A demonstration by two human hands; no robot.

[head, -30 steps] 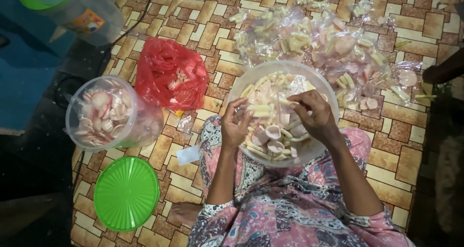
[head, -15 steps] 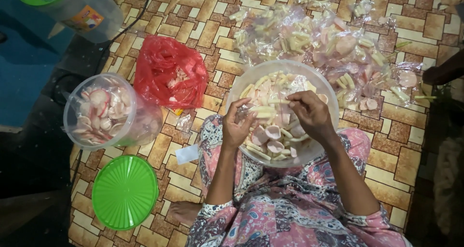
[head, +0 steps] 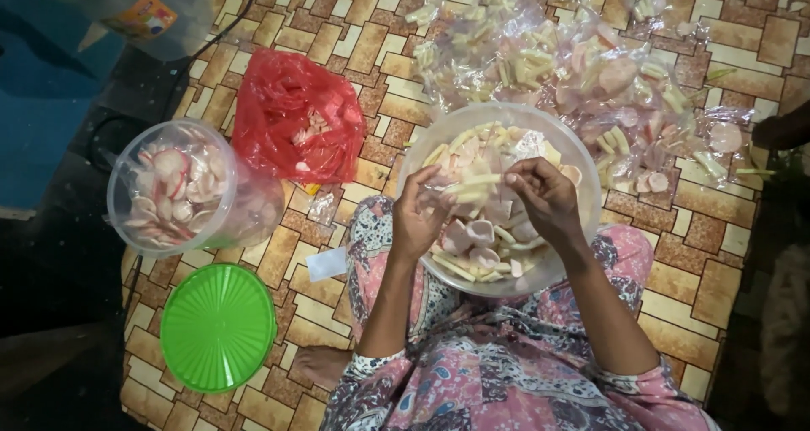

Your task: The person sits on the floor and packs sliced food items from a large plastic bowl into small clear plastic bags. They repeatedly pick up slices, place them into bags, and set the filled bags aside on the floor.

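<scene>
Item 1: bowl (head: 582, 173), clear plastic, resting on my lap at the near edge of the floor (head: 337, 26). It holds pale crackers (head: 481, 233), some round and pink-rimmed, some stick-shaped.

Item 2: left hand (head: 418, 216), over the bowl's left rim, fingers pinched on the left edge of a small clear bag (head: 472, 182).

Item 3: right hand (head: 548, 199), over the bowl's middle, fingers pinched on the bag's right edge. Both hands grasp the same bag, which hangs just above the crackers and has pale sticks in it.

Item 4: filled bags (head: 591, 68), a loose heap on the floor just beyond the bowl, spreading toward the far right corner.

Item 5: red bag (head: 291, 114), crumpled, left of the bowl, with a few crackers showing at its mouth.

Item 6: jar (head: 173, 186), clear, round, lying tilted at the left edge beside the red bag, full of pink-rimmed discs.

Item 7: green lid (head: 218, 325), flat on the floor, just nearer me than the jar.

Item 8: paper scrap (head: 326, 264), white, between the lid and my left knee.
</scene>
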